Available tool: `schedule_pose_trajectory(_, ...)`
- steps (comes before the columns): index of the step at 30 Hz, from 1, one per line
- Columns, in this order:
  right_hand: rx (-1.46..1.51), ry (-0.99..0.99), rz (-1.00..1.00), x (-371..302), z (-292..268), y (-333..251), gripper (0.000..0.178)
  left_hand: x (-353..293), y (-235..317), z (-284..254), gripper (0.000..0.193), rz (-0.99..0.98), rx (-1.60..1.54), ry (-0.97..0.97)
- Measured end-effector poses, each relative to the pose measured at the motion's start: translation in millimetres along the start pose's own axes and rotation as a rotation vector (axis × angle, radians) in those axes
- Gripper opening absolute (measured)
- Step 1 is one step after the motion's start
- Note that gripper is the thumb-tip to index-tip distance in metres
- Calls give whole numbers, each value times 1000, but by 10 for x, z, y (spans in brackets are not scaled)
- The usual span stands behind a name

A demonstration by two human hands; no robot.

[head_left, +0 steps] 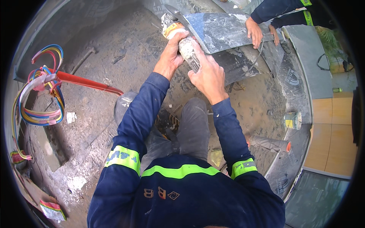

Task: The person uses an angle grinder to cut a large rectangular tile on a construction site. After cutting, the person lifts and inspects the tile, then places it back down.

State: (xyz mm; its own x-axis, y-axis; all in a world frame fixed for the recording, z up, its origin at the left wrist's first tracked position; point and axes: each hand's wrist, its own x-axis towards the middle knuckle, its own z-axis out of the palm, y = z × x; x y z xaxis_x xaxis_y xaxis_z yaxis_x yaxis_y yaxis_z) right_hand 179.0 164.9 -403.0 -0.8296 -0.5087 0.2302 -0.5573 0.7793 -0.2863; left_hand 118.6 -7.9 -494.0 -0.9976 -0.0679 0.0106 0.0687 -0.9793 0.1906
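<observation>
Muddy floor (89,131) all round, then a big grey panel (224,36) up front. Dusty grinder (186,47) sits right by the panel's left edge — right hand (210,76) clasped round its ribbed body, left hand (170,57) wrapped tight nearer the head. Co-worker's hand (254,33) rests on the panel — can't tell if the grinder's disc (170,10) touches it.

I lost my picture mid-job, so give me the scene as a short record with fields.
Left hand: grips the dusty power tool near its orange band
Right hand: grips the same tool's body, closer to the wearer
Disc: at the tool's far end, near the grey sheet; contact unclear
Co-worker: one hand on the sheet, the other at its right end
Left side: coiled cables, red pipe
Right side: small bucket, grey pipe
</observation>
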Motion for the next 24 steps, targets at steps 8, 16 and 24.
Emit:
schedule_pose_trajectory(8, -36, -2, 1, 84, 21, -4, 104, 46, 27, 62, 38, 20, -27, 6)
schedule_pose_trajectory(16, 28, -9, -13, -270, -114, 15, 98, -341, -115, 142, 40, -15, 37, 35)
schedule_pose_trajectory(24, 77, 46, -49, -429, -141, 95, 98, -517, -231, 209, 39, -18, 73, 58)
